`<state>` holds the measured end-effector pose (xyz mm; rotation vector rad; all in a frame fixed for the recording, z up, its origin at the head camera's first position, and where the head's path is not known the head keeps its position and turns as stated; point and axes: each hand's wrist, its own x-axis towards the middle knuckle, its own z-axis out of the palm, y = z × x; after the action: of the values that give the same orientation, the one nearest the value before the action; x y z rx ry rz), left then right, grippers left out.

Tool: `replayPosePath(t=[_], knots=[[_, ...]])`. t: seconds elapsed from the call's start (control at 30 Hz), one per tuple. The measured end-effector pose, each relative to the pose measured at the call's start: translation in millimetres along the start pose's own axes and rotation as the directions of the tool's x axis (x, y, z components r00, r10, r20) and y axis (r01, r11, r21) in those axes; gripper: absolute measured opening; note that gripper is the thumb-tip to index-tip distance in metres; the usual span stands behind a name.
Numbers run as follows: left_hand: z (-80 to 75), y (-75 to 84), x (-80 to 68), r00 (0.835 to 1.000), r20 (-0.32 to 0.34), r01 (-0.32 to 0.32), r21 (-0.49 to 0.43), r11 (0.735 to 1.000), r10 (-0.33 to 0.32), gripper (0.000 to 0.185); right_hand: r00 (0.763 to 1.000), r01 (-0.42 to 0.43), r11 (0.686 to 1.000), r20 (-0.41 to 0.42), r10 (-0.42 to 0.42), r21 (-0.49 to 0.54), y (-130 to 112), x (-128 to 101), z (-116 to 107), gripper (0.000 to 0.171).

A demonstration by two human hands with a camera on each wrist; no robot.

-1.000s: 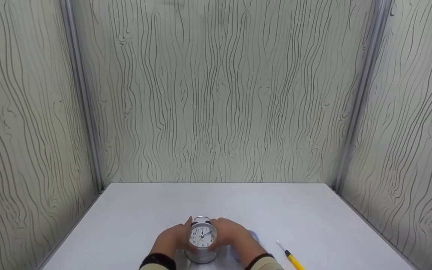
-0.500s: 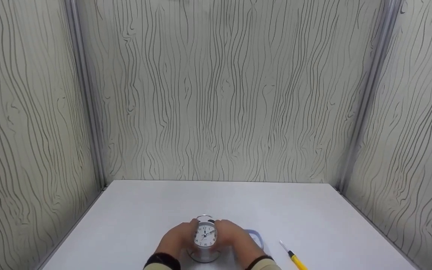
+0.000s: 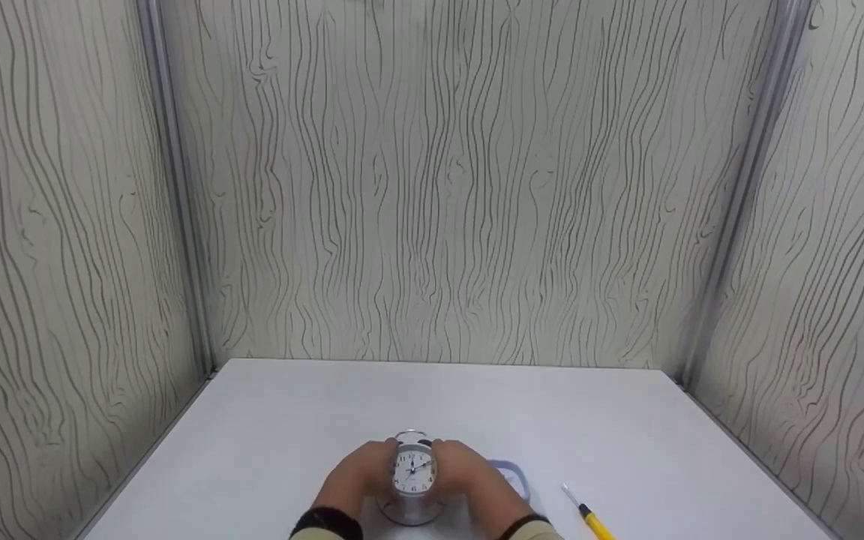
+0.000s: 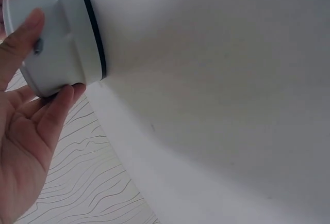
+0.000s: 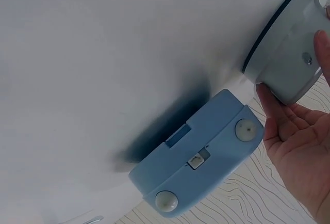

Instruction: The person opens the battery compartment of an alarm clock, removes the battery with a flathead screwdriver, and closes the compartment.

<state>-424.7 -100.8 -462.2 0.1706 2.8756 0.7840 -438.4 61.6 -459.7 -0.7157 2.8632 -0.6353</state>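
Nearest, at the lower edge of the head view: dark cuffs, then left hand [image 3: 353, 480] and right hand [image 3: 477, 476] cupped on either side of a clock [image 3: 412, 472]. Clock held upright between them, dial facing back toward the wearer, low over the white surface [image 3: 289, 420], near its front edge and about centred. Whether the clock's foot touches the surface: cannot tell.

Left wrist view: left fingers [image 4: 56, 110] curled round the clock's pale casing [image 4: 56, 38], thumb laid on its back, a dark ring round the casing's rim.

Right wrist view: right fingers [image 5: 273, 113] curled likewise on the casing [image 5: 289, 59] from the other side.

Just beside the right hand, on its outer side: blue box [image 5: 198, 157] lying flat on the surface, two round pale buttons on its edge.

Farther right, well apart from the hands: yellow-handled screwdriver [image 3: 588, 516] lying on the surface, tip pointing away.

Beyond: bare surface running to wood-grain walls [image 3: 439, 187] at back and sides.
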Motion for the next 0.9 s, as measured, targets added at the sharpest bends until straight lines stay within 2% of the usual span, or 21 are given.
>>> replayPosePath(t=[0.13,0.27,0.5,0.73,0.9], knots=[[-0.4,1.3,0.4,1.0,0.006,-0.016,0.005,1.0,0.016,0.079,1.0,0.019,1.0,-0.012,-0.019,0.011,1.6,-1.1,-1.8,0.065],[-1.7,3.4,-0.4,1.0,0.015,-0.024,0.003,1.0,0.024,0.078,1.0,-0.006,1.0,0.007,0.006,0.01,1.7,0.6,-2.6,0.062],[-3.1,10.3,-6.4,1.0,0.0,-0.006,0.059,0.998,0.006,0.102,1.0,-0.029,1.0,-0.002,0.029,0.001,-1.1,-1.5,-6.8,0.062],[-19.3,23.5,-11.8,0.999,-0.016,-0.038,0.151,0.988,0.041,0.102,0.998,0.04,0.999,-0.052,-0.04,0.005,-6.1,-6.7,-21.0,0.065],[-27.3,33.3,-11.7,0.997,-0.058,-0.044,0.185,0.982,0.056,0.103,0.997,0.043,0.999,-0.061,-0.042,0.013,-10.9,-9.6,-35.9,0.069]])
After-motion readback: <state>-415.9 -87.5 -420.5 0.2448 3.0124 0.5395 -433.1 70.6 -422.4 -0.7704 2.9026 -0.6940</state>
